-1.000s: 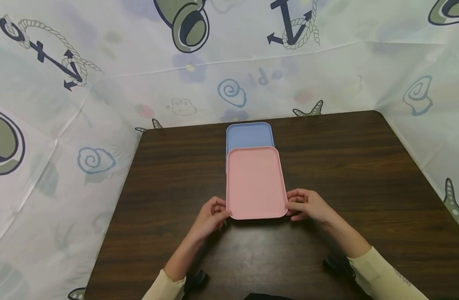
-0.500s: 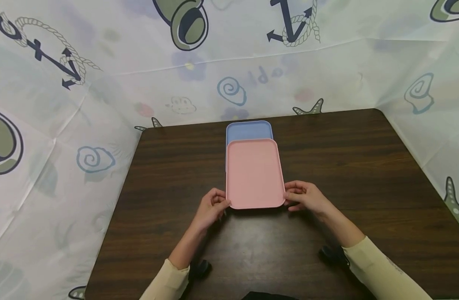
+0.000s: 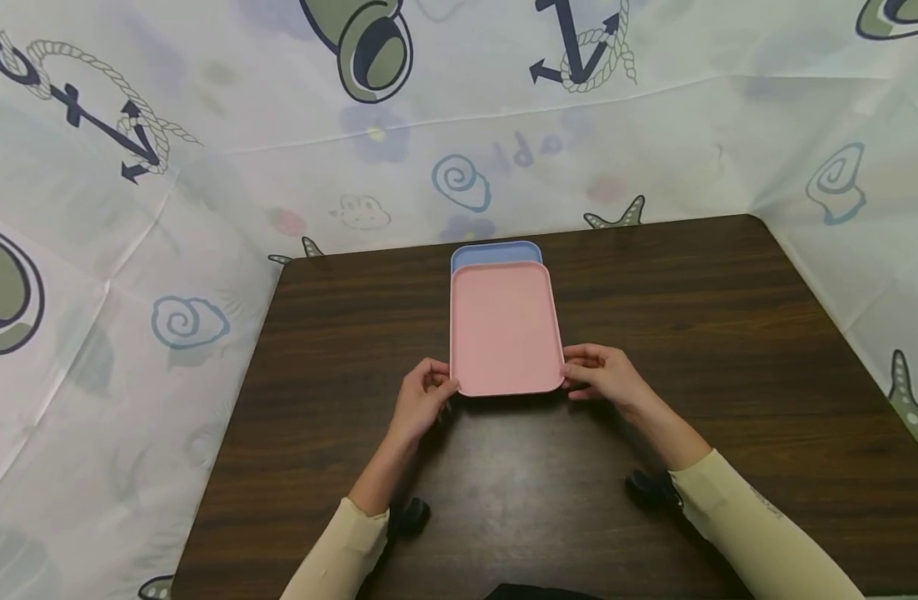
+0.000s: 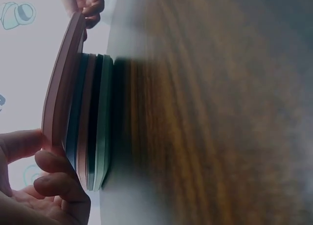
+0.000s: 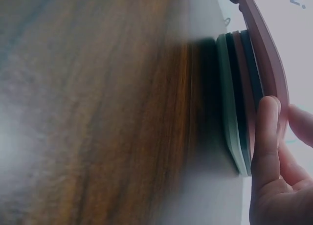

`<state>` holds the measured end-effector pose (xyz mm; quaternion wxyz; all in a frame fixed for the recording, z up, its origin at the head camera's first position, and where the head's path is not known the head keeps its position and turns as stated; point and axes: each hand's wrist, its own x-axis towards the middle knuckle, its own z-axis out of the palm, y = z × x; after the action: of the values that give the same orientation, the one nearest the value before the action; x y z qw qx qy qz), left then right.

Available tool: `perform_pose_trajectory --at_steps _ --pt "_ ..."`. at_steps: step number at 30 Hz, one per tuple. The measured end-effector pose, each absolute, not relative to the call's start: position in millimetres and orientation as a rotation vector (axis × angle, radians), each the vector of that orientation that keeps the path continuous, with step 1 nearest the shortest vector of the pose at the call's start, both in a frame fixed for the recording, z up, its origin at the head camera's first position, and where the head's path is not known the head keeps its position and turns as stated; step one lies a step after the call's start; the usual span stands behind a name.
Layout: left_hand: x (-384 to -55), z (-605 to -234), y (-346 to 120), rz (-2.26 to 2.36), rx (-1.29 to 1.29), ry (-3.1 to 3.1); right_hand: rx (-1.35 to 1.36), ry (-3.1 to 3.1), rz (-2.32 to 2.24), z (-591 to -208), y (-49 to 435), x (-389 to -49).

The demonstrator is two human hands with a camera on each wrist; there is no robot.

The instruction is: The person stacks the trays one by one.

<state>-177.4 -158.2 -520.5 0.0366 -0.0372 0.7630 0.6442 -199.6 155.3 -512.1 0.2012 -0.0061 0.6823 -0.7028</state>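
A pink rectangular tray (image 3: 506, 329) is held level by its near corners. My left hand (image 3: 423, 398) pinches its near left corner, thumb on top, fingers beneath. On the near right corner my right hand (image 3: 605, 377) grips the same way. Beneath it is a blue tray (image 3: 496, 252), only its far end visible from above. Both wrist views show the stack edge-on: the blue tray (image 4: 77, 117), another pinkish tray (image 4: 87, 122), a dark layer, and a green tray (image 4: 104, 122) at the bottom. At the hands' side, a gap separates the held tray from the stack.
The stack stands on a dark wood-grain table (image 3: 339, 333), near its far edge. A patterned white cloth (image 3: 227, 192) hangs behind and along the sides. Black wrist devices sit under both forearms.
Both hands have moved the pink tray forward, away from the body. It now covers more of the blue tray, leaving just a narrow far strip in sight.
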Motion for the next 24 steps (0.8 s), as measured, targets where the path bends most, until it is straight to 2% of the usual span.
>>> perform_pose_trajectory --at_steps 14,24 --pt "-194 -511 -152 1.893 -0.065 2.589 0.029 2.005 -1.974 -512 147 -220" --pt "-211 -518 -151 1.789 -0.042 2.770 0.022 2.039 -1.992 -512 144 -232"
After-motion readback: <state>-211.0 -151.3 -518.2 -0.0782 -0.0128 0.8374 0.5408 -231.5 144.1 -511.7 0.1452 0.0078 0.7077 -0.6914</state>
